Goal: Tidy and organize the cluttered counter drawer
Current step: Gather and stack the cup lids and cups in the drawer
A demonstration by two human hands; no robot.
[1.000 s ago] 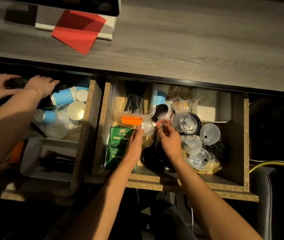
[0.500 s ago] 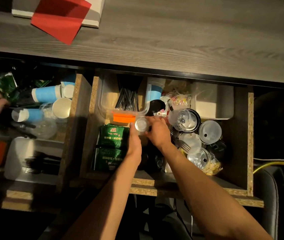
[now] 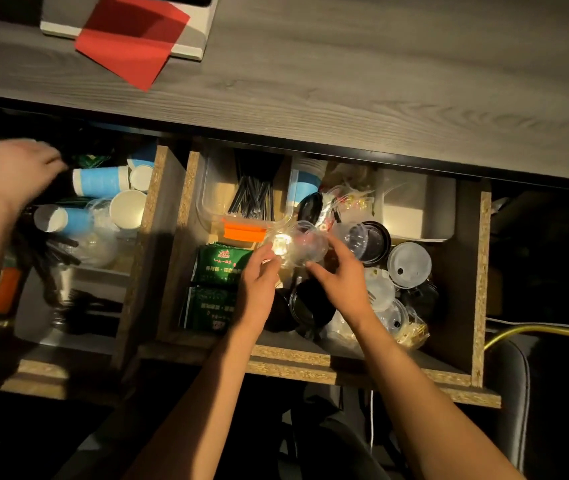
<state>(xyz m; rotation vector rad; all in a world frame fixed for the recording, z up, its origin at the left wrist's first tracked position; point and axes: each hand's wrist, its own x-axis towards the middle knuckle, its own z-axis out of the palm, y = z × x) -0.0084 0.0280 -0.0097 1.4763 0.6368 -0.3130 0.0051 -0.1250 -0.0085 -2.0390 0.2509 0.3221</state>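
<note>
The left hand (image 3: 258,271) and the right hand (image 3: 340,271) meet over the middle of the open drawer (image 3: 480,271), each pinching the rim of small clear plastic cups (image 3: 302,245) held between their fingertips. A second ago both hands were lower, reaching toward a single small cup near the orange clip (image 3: 243,233); half a second ago the left hand had one cup lifted. Now several clear cups appear gathered together, glinting under the light, which suggests loose cups are being nested into one stack.

Beneath the hands, green packets (image 3: 222,268) lie at the drawer's left side. A clear tub of black straws (image 3: 253,195) sits at the back. To the right lie black lids (image 3: 373,242), a white domed lid (image 3: 409,261) and more clear lids, still jumbled. A white box (image 3: 418,216) sits at the back right.

In the neighbouring drawer on the left, another person's hand (image 3: 12,171) hovers, blurred, above blue paper cups (image 3: 99,181); it has shifted rightward.

A red sheet (image 3: 130,39) lies on the grey bench (image 3: 345,81) above. Most sorting remains undone.
</note>
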